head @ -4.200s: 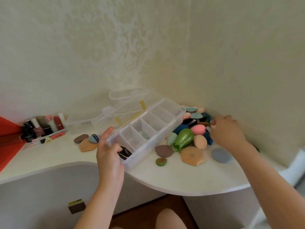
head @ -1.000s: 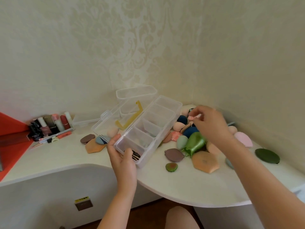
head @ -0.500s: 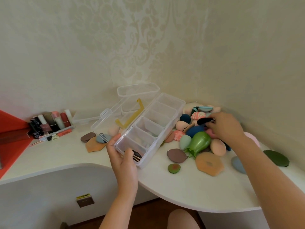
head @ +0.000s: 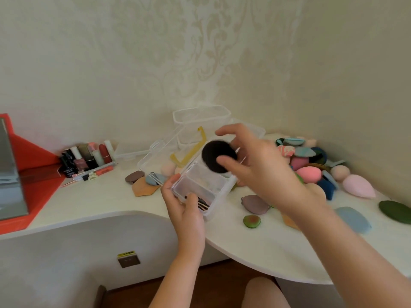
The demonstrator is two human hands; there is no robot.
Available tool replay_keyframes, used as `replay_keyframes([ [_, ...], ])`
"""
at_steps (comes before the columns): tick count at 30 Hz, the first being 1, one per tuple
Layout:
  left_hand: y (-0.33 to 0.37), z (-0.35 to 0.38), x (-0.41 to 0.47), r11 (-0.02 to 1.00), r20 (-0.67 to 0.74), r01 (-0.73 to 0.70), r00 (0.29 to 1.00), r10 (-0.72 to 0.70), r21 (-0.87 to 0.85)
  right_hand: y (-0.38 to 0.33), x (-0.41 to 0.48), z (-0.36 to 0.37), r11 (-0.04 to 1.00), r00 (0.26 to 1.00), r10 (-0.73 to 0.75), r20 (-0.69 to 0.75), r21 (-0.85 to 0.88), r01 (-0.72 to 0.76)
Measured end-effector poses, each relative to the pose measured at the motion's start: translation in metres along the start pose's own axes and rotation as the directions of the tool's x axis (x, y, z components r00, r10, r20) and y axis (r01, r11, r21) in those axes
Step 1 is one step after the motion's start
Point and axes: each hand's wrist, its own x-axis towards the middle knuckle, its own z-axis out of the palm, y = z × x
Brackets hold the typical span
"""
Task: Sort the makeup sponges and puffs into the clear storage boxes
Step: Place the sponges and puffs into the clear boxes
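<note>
Half a second back, was rummaging with the right grip (head: 262, 172) down in the sponge pile (head: 309, 173) by the wall, closing on something dark. Now lifted clear and swung left, hovering over the middle of the divided clear box (head: 223, 192) with a round black puff (head: 216, 155) in tow. Done with the pick, then, and only the drop left. Looks set to go into one of the middle compartments, can't say which. Judging by the heap of sponges and flat puffs lying out on the worktop (head: 106, 196), nowhere near finished with the sort.

About the hold: pinching the puff by its edge between thumb and a couple of fingers, flat face turned toward the camera, one finger raised loose above. Clamped on the puff only, not touching the box as far as can be told; a bit blurry from motion.

Over on the left grip (head: 184, 207), no change: wrapped round the near end of the box, thumb hooked over the rim of the nearest compartment, right beside some dark hairpins (head: 201, 202) lying in there. Steadying it, presumably, for the drop. Behind, a second clear box (head: 201, 116), lid open, untouched for now.
</note>
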Motion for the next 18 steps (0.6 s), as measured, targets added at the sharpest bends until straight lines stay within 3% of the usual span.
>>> replay_keyframes([
  [6,-0.002,-0.003,0.002,1.0,0.003,0.018,1.0,-0.018,0.01,-0.002,-0.009,0.037,0.995,0.989,0.017,0.144,-0.103,-0.003],
  [11,0.0,-0.001,-0.002,0.999,0.018,-0.015,1.0,0.014,0.036,-0.004,-0.012,0.047,0.985,0.987,0.033,0.158,-0.173,-0.006],
  [18,-0.004,-0.003,0.004,0.999,-0.017,0.041,0.999,-0.041,0.0,-0.011,-0.022,0.068,0.917,0.983,-0.037,0.179,-0.384,0.105],
])
